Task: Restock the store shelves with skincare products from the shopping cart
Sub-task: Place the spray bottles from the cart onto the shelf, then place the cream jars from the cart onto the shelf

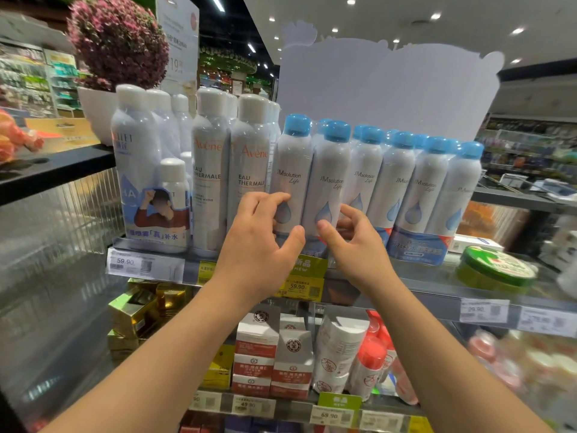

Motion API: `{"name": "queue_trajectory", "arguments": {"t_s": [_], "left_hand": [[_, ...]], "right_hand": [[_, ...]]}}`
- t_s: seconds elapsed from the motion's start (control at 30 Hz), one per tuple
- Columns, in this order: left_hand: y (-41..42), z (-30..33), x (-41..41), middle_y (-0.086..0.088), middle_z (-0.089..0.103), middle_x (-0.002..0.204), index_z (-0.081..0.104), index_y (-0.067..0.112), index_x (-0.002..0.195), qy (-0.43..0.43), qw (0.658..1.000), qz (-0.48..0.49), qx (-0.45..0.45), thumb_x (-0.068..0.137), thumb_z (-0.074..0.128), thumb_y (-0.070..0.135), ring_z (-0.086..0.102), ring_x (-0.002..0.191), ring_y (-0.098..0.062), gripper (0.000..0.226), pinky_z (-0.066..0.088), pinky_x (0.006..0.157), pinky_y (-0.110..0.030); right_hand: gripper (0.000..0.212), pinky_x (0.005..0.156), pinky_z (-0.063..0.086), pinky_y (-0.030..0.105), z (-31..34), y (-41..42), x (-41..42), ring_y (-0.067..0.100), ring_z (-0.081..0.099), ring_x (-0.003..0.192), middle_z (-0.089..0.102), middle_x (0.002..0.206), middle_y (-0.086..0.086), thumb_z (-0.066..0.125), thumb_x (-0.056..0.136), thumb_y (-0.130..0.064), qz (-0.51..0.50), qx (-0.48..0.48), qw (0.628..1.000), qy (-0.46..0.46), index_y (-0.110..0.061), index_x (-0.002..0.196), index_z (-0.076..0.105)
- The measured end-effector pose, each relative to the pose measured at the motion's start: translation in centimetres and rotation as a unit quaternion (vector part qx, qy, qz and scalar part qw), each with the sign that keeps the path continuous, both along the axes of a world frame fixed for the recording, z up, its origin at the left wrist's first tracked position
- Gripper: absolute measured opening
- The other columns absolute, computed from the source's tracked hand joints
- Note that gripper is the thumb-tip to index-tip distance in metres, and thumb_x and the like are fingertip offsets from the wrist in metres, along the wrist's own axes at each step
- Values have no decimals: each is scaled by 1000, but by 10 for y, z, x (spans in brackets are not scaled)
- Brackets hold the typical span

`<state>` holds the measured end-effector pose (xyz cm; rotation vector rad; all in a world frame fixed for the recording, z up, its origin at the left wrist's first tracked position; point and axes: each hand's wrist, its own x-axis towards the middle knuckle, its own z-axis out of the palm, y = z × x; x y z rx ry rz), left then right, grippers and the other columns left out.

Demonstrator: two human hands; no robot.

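White spray bottles (327, 182) with blue caps, marked "JMsolution Life" and a blue droplet, are stood upright in shrink-wrapped packs along the top shelf (437, 284), touching side by side.

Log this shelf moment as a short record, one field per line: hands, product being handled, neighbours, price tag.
left hand: left hand, fingers curled at the front of the leftmost blue-capped twin pack; firm grip not certain
right hand: right hand, fingers loosely curled at the same pack's lower right
product: JM solution spray bottles, upright on the top shelf
left neighbours: Avene bottles, white caps
right neighbours: more blue-capped bottles
price tag: yellow tag under the pack, reads 59.90
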<state>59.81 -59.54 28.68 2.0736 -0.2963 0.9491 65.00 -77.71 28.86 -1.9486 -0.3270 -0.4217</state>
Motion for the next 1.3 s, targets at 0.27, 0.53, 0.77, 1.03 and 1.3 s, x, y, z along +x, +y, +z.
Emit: {"name": "queue_trajectory", "arguments": {"t_s": [0.27,0.53,0.77,1.03,1.3], "left_hand": [[-5,-3,-9,12,45,122,55,23,140,9,999,-40,-25,93,67,35,52,104,-8,49,56,93,-38],[-17,-10,-23,13,47,124,55,30,136,28,992,-110,-59,93,66,36,53,103,-5,45,57,88,-35],[-53,-24,-47,12,51,118,60,27,129,34,979,-191,-69,87,63,41,55,94,-7,44,52,81,-25],[-127,-18,-101,9,56,116,62,26,127,49,954,-294,-45,91,64,38,56,94,-10,38,43,77,-16],[-224,-36,-201,11,61,109,62,32,119,160,892,-419,55,95,66,39,58,88,-5,26,42,76,-28]], "right_hand": [[45,79,44,13,-6,-10,-20,-4,60,101,64,106,-16,62,101,-42,-72,25,997,-18,-25,141,52],[28,78,48,11,-21,-21,-66,-7,61,89,64,99,-12,63,101,-34,-141,52,988,-42,-28,128,57],[27,78,49,18,-49,-51,-124,-4,61,85,61,96,-12,65,100,-34,-206,66,976,-32,-31,125,57],[37,78,51,22,-64,-118,-230,6,64,88,63,103,0,61,102,-37,-278,52,959,16,-30,137,51],[35,81,53,30,-88,-191,-391,17,68,97,67,105,4,63,98,-49,-385,71,919,55,-39,130,55]]}}
